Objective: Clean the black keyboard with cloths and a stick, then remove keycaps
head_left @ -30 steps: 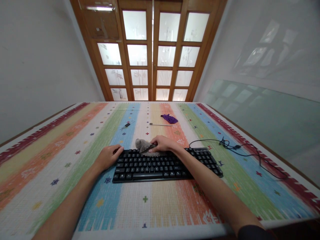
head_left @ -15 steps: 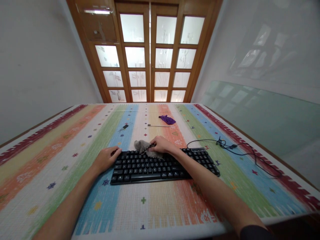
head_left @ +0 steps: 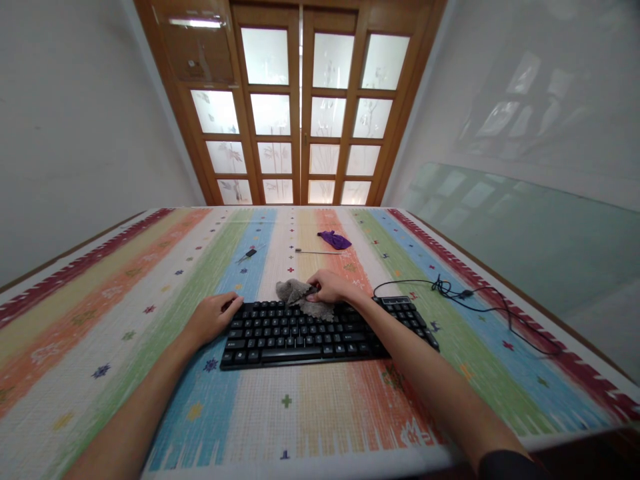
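Note:
A black keyboard (head_left: 295, 337) lies flat on the striped tablecloth. My left hand (head_left: 214, 315) grips its far left corner, thumb along the edge and the other fingers curled, partly hidden. Over the back rows of keys, right of the middle, my right hand (head_left: 333, 287) pinches a crumpled grey cloth (head_left: 295, 291). Part of the cloth rests on the keys and part hangs past the keyboard's far edge. My right forearm crosses above the keyboard's right half and hides some keys.
Beyond the keyboard lie a purple cloth-like bundle (head_left: 336, 240), a thin rod with a small brush-like tip (head_left: 320, 251) and a small black object with thin prongs (head_left: 250, 253). The keyboard's black cable (head_left: 487, 307) loops to the right. A glass panel (head_left: 525, 233) leans against the right wall.
My right hand has slid the grey cloth a short way to the right along the back rows of keys. My left hand and the keyboard have stayed put.

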Demonstrator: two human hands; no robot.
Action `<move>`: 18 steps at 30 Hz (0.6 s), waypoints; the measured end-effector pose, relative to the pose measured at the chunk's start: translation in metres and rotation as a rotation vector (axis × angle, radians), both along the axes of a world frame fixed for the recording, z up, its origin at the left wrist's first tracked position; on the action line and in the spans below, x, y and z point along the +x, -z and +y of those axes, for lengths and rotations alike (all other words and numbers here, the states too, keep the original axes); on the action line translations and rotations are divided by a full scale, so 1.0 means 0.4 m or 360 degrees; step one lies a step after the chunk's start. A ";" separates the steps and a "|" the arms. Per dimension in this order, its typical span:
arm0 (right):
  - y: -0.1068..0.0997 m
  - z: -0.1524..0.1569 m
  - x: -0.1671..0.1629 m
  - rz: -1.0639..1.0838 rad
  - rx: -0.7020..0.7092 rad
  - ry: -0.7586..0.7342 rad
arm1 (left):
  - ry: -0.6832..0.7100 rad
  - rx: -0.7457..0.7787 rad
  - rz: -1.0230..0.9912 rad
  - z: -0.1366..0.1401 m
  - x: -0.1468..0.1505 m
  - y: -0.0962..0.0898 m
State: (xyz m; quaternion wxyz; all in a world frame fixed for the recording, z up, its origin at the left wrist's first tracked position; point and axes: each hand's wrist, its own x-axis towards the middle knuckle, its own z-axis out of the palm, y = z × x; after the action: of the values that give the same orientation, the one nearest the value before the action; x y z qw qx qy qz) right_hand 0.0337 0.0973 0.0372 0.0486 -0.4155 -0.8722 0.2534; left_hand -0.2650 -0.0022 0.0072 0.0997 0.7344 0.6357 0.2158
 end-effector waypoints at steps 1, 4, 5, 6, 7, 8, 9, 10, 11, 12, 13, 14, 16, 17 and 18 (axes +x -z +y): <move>0.003 0.001 0.001 0.0015 0.0010 0.0019 | 0.0000 -0.0002 -0.0001 0.000 0.000 0.000; 0.012 -0.001 0.010 0.0063 0.0019 0.0036 | -0.0003 -0.0009 0.0000 -0.002 0.000 -0.001; 0.013 -0.002 0.016 0.0088 -0.0002 0.0021 | -0.0004 -0.0012 0.0002 -0.002 0.001 -0.002; 0.014 -0.003 0.022 0.0118 -0.0031 0.0000 | -0.0003 -0.0015 0.0002 -0.003 0.002 -0.003; 0.015 -0.004 0.028 0.0146 -0.0062 -0.0026 | -0.0002 -0.0014 0.0001 -0.003 0.002 -0.004; 0.016 -0.005 0.035 0.0166 -0.0088 -0.0052 | -0.0001 -0.0013 0.0001 -0.003 0.003 -0.005; 0.017 -0.005 0.043 0.0174 -0.0105 -0.0076 | 0.0002 -0.0012 0.0001 -0.003 0.003 -0.005; 0.019 -0.005 0.050 0.0169 -0.0111 -0.0095 | 0.0004 -0.0012 0.0001 -0.003 0.003 -0.005; 0.022 -0.006 0.057 0.0158 -0.0112 -0.0107 | 0.0006 -0.0011 0.0000 -0.003 0.003 -0.004; 0.024 -0.006 0.063 0.0149 -0.0110 -0.0110 | 0.0008 -0.0012 -0.0001 -0.003 0.002 -0.003; 0.027 -0.007 0.068 0.0144 -0.0106 -0.0102 | 0.0008 -0.0012 -0.0001 -0.003 0.001 -0.003; 0.029 -0.007 0.072 0.0144 -0.0104 -0.0088 | 0.0008 -0.0011 0.0000 -0.003 0.001 -0.002; 0.032 -0.007 0.075 0.0149 -0.0100 -0.0052 | 0.0005 -0.0005 0.0003 -0.003 0.000 -0.002; 0.032 -0.007 0.074 0.0149 -0.0095 -0.0038 | 0.0006 -0.0005 0.0006 -0.003 0.000 -0.002; 0.032 -0.006 0.072 0.0144 -0.0089 -0.0025 | 0.0007 -0.0007 0.0007 -0.003 0.000 -0.003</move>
State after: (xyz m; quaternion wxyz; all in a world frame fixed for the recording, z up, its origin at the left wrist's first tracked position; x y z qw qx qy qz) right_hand 0.0623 0.0947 0.0246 0.0743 -0.3981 -0.8649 0.2967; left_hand -0.2648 -0.0034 0.0083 0.1003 0.7361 0.6348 0.2126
